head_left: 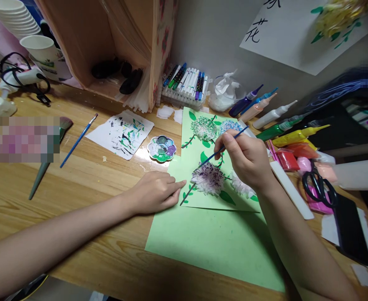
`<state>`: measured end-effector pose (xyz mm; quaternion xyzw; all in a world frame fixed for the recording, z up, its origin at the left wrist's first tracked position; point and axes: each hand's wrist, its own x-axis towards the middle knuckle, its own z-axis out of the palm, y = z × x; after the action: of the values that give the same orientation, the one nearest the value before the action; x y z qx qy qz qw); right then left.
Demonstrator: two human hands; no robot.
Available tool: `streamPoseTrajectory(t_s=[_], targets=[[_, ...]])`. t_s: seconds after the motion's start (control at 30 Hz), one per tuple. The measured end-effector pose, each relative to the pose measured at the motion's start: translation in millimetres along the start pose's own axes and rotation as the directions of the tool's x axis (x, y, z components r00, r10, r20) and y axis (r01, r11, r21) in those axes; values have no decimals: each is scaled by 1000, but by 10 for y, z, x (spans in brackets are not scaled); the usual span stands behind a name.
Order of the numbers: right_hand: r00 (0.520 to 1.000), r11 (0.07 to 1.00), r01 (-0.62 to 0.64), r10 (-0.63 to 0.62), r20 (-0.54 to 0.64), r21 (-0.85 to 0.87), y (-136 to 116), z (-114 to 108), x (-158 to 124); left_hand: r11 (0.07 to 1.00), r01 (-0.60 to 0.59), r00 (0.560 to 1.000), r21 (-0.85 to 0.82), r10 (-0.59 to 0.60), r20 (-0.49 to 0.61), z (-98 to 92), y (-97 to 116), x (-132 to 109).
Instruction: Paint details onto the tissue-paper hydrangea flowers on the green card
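My right hand (248, 159) is closed around a thin blue paintbrush (213, 156) whose tip touches a purple-and-white tissue flower (208, 178) on a light green paper sheet (202, 167). More tissue flowers (205, 127) with green leaves sit higher on that sheet. My left hand (155, 192) rests on the sheet's left edge, fingers loosely curled, index finger pointing right, holding nothing. A larger green sheet (215, 246) lies underneath.
A flower-shaped paint palette (162, 149) and a paint-smeared white paper (121, 133) lie left of the sheet. Another blue brush (79, 140) and a large makeup-style brush (49, 159) lie further left. Markers (185, 81), paint tubes (274, 115), scissors (318, 184) and a phone (353, 230) crowd the right.
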<state>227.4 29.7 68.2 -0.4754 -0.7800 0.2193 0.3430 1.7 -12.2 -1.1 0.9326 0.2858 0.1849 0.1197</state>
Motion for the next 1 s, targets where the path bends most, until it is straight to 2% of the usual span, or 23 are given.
streamPoseTrajectory(t_s=[0.2, 0.27, 0.37, 0.53, 0.83, 1.0], targets=[[979, 997, 31, -15, -203, 78, -103, -54, -36, 1000, 5, 1000, 0, -5, -2, 5, 1, -8], [987, 998, 41, -34, -158, 43, -140, -42, -35, 1000, 8, 1000, 1, -8, -13, 7, 3, -12], [998, 997, 66, -67, -22, -29, -167, 34, -13, 1000, 12, 1000, -1, -12, -22, 1, 11, -11], [989, 989, 139, -136, 58, -49, -167, 193, 35, 1000, 24, 1000, -15, -24, 5, -24, 23, -7], [989, 987, 140, -136, 54, -75, -202, 224, 58, 999, 10, 1000, 40, -10, 5, -10, 17, -28], [991, 994, 114, -114, -77, -6, -226, 151, 29, 980, -81, 995, 183, 89, -34, 2, 37, -24]])
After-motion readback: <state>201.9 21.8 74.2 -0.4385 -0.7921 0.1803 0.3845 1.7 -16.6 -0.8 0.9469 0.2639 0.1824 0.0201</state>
